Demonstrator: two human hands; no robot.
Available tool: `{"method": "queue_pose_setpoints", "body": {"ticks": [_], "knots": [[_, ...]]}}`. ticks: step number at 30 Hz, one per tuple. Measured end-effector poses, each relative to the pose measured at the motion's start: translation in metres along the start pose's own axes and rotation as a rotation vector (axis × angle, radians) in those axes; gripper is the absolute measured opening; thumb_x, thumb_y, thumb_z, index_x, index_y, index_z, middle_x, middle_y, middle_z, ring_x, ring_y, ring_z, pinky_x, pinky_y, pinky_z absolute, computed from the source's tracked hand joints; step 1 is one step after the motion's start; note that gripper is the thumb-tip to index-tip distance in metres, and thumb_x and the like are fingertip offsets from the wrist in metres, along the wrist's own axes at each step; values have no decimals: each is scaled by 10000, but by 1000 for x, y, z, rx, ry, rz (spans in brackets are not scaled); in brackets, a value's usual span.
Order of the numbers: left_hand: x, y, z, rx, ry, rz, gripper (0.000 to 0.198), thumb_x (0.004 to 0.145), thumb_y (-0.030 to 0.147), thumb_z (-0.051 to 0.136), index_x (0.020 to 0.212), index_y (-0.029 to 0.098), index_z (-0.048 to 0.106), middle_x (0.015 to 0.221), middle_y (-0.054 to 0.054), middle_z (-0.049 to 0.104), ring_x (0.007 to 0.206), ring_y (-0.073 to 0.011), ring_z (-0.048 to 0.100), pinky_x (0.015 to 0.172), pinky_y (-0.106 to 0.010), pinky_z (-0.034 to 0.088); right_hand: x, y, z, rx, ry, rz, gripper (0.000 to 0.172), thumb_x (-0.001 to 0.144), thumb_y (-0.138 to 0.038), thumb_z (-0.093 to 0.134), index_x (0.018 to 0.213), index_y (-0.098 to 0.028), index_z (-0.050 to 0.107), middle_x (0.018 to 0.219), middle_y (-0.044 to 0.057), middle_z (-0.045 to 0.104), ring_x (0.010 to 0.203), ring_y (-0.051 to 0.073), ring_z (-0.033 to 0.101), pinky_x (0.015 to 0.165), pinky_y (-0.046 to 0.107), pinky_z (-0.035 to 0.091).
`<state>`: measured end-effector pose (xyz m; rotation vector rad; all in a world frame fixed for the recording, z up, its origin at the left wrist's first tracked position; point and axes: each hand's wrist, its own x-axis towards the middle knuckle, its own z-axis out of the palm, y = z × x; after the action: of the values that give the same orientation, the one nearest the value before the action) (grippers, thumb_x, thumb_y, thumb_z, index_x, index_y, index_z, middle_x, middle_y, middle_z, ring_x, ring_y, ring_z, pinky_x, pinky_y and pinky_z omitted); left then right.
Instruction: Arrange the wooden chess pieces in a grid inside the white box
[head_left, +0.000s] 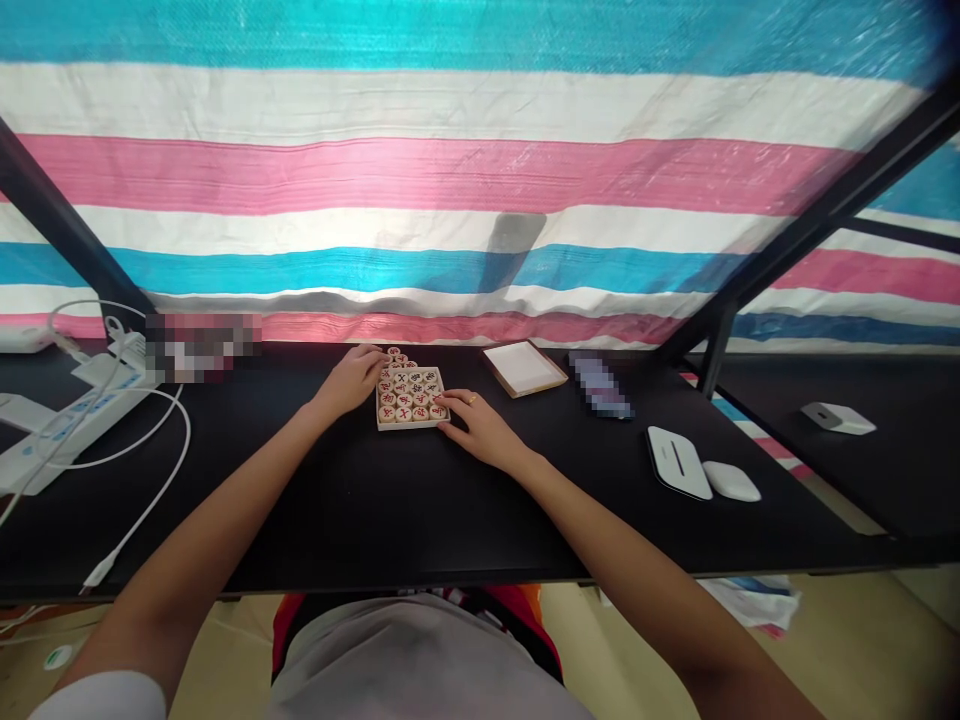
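A small white open box stands on the black table, filled with rows of round xiangqi pieces bearing red and black characters. Behind its back left edge sit several more xiangqi pieces. My left hand is at that back left corner, its fingers bent together and the tips against the pieces. Whether a piece is between them is hidden. My right hand grips the box's right side, thumb by the front corner and fingers over the rim by the end pieces. A ring is on one finger.
Right of the box lie a shallow box lid, a blurred phone, a white flat device and a white rounded case. A power strip with white cables occupies the left. Striped sheeting hangs behind.
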<state>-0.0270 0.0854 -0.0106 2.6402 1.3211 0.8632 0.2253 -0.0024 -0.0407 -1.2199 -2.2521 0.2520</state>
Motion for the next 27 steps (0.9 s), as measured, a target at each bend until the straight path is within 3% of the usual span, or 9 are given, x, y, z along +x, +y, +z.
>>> {"method": "queue_pose_setpoints", "body": {"ticks": [4, 8, 12, 18, 24, 27], "knots": [[18, -40, 7, 143, -197, 5, 443, 863, 123, 334, 1207, 205, 602, 1332, -47, 519, 1231, -219, 454, 1051, -367, 364, 0, 1, 0, -3, 5, -2, 362, 873, -285, 540, 1225, -203, 553, 1230, 107, 535, 1130, 240, 502, 995, 409, 434], [19, -56, 8, 232, -349, 24, 536, 834, 109, 349, 1314, 286, 510, 1401, 1, 461, 1262, -224, 435, 1054, -380, 356, 0, 1, 0, -3, 8, -3, 363, 872, -288, 541, 1227, -212, 552, 1234, 100, 534, 1130, 238, 502, 994, 409, 434], [8, -51, 0, 239, -316, 17, 463, 865, 206, 365, 1298, 241, 525, 1355, -45, 508, 1235, -229, 458, 1018, -375, 390, 0, 1, 0, 0, 9, -9, 367, 870, -283, 543, 1231, -216, 548, 1231, 98, 535, 1126, 237, 505, 996, 414, 433], [-12, -42, -16, 164, -277, 23, 394, 881, 455, 400, 1022, 191, 657, 1100, -90, 650, 1052, -246, 561, 922, -352, 433, 0, 1, 2, 8, 10, -6, 366, 871, -283, 535, 1230, -214, 541, 1233, 105, 517, 1134, 238, 500, 1002, 415, 425], [-26, -41, -35, -23, -319, -255, 374, 805, 545, 495, 835, 208, 654, 883, -36, 690, 808, -208, 621, 720, -282, 458, 1, -3, -1, 46, 86, 76, 543, 836, -350, 577, 1334, -207, 414, 1274, 129, 472, 1196, 263, 449, 1023, 447, 396], [-31, -24, -50, -145, -313, -300, 365, 758, 546, 567, 814, 196, 658, 793, -18, 684, 726, -181, 616, 651, -250, 450, 1, -13, -7, 51, 171, 82, 433, 849, -330, 552, 1252, -183, 492, 1229, 141, 510, 1166, 265, 473, 992, 431, 414]]}}
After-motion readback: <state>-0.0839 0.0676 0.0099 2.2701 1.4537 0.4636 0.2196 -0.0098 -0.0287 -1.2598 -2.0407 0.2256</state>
